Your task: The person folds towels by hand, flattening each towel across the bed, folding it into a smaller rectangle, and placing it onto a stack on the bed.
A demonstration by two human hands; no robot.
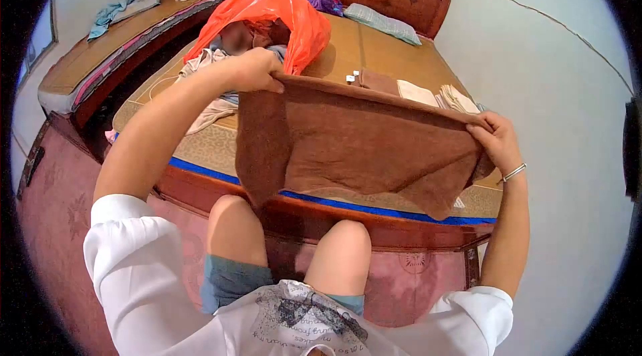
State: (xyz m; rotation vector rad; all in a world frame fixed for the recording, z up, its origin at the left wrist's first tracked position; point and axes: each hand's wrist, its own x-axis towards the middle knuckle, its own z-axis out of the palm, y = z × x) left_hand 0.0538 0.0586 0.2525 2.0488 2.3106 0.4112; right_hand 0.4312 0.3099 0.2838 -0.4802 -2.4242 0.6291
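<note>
The left hand (257, 70) and the right hand (496, 142) hold up a brown, roughly rectangular, soft fabric cloth (361, 145). The left grip pinches its upper left corner; the right grip pinches its upper right end, thumb on the near face. The upper edge is stretched between the two hands, sloping down to the right, and the lower part hangs loose and creased in front of the near edge of the wide bed with a tan woven mat (334, 55).

Container: one glossy orange-red plastic bag (307, 35), on the left part of the bed, beyond the left hand, its mouth open toward the near side. Contents: crumpled brown and grey-blue fabric (273, 34); part of the interior is blurred and cannot be identified. Pale crumpled garments (212, 114) lie just beside the mouth, at the near left.

Right part of bed, beyond the cloth: a folded brown cloth (376, 81) and folded cream cloths (417, 92), side by side.
</note>
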